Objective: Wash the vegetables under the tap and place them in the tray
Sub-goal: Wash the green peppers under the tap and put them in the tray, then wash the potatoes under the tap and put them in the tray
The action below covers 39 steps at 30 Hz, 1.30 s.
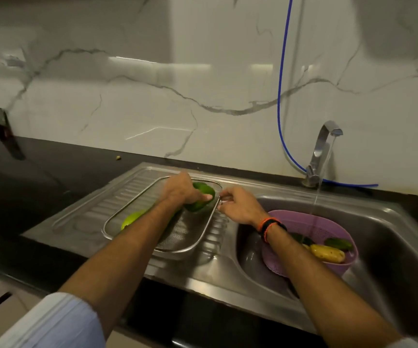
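My left hand (181,190) grips a dark green vegetable (201,200) inside the steel mesh tray (117,217), which sits on the sink's drainboard. A lighter green vegetable (131,218) lies in the tray, partly hidden by my left forearm. My right hand (240,205) pinches the tray's right rim. In the sink basin stands a purple colander (328,222) holding a yellowish vegetable (328,252) and green vegetables (338,243). Water runs from the tap (322,149) into the colander.
A blue hose (282,96) hangs down the marble wall behind the tap. The black countertop (39,177) stretches left, with a dark phone-like object (2,124) leaning on the wall at the far left. The steel drainboard (95,209) surrounds the tray.
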Tool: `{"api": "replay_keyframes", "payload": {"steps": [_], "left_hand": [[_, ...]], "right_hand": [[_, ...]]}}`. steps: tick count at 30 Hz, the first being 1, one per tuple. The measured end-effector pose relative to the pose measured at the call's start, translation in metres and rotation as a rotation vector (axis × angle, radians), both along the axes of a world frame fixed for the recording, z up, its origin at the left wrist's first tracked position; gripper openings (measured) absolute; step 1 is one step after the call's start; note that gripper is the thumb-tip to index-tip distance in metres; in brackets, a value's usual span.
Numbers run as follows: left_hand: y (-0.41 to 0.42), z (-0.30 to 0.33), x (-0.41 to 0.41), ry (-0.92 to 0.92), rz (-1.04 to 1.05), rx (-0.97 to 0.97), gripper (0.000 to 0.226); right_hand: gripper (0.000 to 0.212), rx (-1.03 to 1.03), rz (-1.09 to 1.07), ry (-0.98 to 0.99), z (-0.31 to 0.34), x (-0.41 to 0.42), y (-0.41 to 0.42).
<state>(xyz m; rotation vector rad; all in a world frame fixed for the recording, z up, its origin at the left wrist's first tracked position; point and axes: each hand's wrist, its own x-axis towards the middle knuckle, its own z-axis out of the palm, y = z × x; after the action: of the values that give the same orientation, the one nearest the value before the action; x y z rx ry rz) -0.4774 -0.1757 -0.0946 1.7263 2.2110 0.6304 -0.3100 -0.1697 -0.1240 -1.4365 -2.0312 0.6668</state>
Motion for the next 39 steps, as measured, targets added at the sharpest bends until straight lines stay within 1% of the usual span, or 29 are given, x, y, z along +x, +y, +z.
{"api": "replay_keyframes", "payload": {"steps": [3, 6, 8, 12, 14, 16, 18, 20, 22, 24, 26, 29, 33, 36, 39], "left_hand": [[-0.001, -0.009, -0.002, 0.093, -0.019, 0.005, 0.070], [-0.005, -0.010, -0.001, 0.197, -0.001, 0.053, 0.076], [-0.008, -0.011, -0.001, 0.213, -0.013, 0.053, 0.078], [-0.011, -0.006, 0.001, 0.171, -0.034, 0.019, 0.085], [-0.014, 0.001, 0.004, 0.158, -0.044, 0.046, 0.083], [-0.018, 0.010, 0.014, 0.092, -0.075, 0.166, 0.073], [-0.020, 0.019, 0.031, -0.001, -0.131, 0.300, 0.060], [-0.018, 0.023, 0.056, -0.079, -0.210, 0.341, 0.052], [-0.013, 0.018, 0.085, -0.105, -0.276, 0.301, 0.048], [-0.008, 0.007, 0.111, -0.100, -0.331, 0.221, 0.047], [-0.003, -0.012, 0.138, -0.091, -0.389, 0.125, 0.049], [0.006, -0.046, 0.175, -0.084, -0.438, 0.003, 0.052], [0.021, -0.082, 0.202, -0.102, -0.462, -0.105, 0.056], [0.033, -0.101, 0.216, -0.101, -0.480, -0.148, 0.050], [0.043, -0.115, 0.230, -0.091, -0.518, -0.180, 0.046]], "right_hand": [[0.043, -0.047, -0.011, 0.091, -0.007, 0.000, 0.006], [0.045, -0.066, -0.028, 0.148, -0.010, 0.000, 0.007], [0.046, -0.075, -0.024, 0.165, -0.010, 0.001, 0.004], [0.050, -0.078, -0.018, 0.163, -0.009, 0.008, 0.003], [0.052, -0.070, -0.040, 0.156, -0.007, 0.017, 0.005], [0.049, -0.066, -0.069, 0.155, -0.005, 0.034, 0.005], [0.041, -0.062, -0.104, 0.160, -0.003, 0.058, 0.003], [0.034, -0.065, -0.137, 0.141, -0.003, 0.086, 0.000], [0.034, -0.063, -0.186, 0.112, -0.004, 0.114, -0.004], [0.036, -0.070, -0.239, 0.089, -0.006, 0.140, -0.008], [0.037, -0.091, -0.287, 0.075, -0.012, 0.168, -0.012], [0.035, -0.107, -0.328, 0.004, -0.025, 0.208, -0.015], [0.031, -0.178, -0.368, -0.128, -0.045, 0.239, -0.013], [0.036, -0.173, -0.405, -0.247, -0.067, 0.253, -0.007], [0.036, -0.206, -0.371, -0.372, -0.083, 0.258, -0.001]]}}
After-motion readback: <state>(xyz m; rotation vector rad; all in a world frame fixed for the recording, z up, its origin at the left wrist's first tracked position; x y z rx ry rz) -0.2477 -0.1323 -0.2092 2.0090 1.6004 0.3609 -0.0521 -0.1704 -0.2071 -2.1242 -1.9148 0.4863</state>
